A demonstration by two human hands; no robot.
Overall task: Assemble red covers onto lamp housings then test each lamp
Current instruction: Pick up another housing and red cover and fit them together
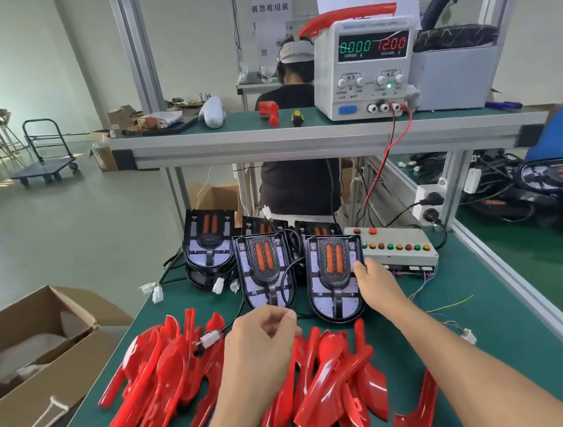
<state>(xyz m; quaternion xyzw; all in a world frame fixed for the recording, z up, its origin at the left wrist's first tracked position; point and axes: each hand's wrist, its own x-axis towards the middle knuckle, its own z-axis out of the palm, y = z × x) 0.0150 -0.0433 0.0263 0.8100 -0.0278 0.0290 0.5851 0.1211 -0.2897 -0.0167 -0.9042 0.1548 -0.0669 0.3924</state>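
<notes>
Several black lamp housings with orange strips stand leaning at the back of the green bench; one (265, 270) is in the middle, another (333, 277) to its right. My right hand (377, 281) grips the right edge of the right housing. My left hand (263, 339) hovers with curled fingers over a heap of red covers (158, 373), near a black cable with a white connector (212, 338); whether it pinches that cable I cannot tell. More red covers (330, 377) lie to the right of my left forearm.
A grey test box (400, 240) with coloured buttons sits behind my right hand. A power supply (364, 67) reading 12.00 V stands on the upper shelf, with red leads hanging down. An open cardboard box (35, 354) is at the left. A person sits behind the bench.
</notes>
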